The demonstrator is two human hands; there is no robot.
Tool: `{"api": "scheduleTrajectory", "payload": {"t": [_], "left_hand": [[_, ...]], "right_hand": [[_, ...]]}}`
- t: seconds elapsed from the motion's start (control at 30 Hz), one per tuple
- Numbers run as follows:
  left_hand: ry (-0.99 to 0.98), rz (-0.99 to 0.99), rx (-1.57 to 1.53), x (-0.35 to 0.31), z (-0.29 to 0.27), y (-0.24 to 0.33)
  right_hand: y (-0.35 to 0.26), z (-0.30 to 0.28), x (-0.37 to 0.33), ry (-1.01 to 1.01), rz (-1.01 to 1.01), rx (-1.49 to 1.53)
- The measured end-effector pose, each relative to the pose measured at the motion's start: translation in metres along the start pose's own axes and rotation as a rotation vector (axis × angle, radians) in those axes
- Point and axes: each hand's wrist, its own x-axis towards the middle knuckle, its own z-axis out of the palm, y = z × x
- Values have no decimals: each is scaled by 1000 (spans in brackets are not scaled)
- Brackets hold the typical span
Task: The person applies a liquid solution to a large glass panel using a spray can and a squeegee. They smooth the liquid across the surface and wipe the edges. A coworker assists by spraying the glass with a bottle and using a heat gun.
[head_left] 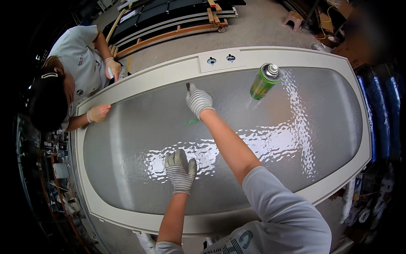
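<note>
A white door point(253, 56) with a large rippled glass panel point(139, 122) lies flat in front of me. My right hand point(199, 100), in a striped work glove, reaches to the far edge of the glass. It pinches a small dark flat blade point(187, 86) close to the white frame. Nearer to me, my left hand point(180, 170), gloved alike, is over the glass with its thumb apart from the fingers and holds nothing. A green scrap point(192, 121) lies on the glass by my right wrist. To the right stands a green spray can point(265, 80) with a white nozzle.
At the left, a co-worker point(78, 63) leans over the door, one gloved hand point(99, 113) at its edge. Two lock cutouts point(220, 60) sit in the far frame. Beyond are a wooden-framed cart point(177, 30), a stool point(293, 19) and, at right, blue-wrapped lengths point(377, 114).
</note>
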Motion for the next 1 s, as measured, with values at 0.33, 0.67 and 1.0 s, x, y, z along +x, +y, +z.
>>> {"api": "scheduleTrajectory", "payload": {"t": [0.33, 0.67, 1.0], "left_hand": [[19, 44, 40, 4, -1, 1], [23, 25, 18, -3, -1, -1], [41, 22, -6, 5, -7, 6]], "right_hand": [[-15, 4, 2, -79, 17, -62], [-15, -9, -20, 0, 71, -172], [34, -42, -16, 37, 269, -82]]}}
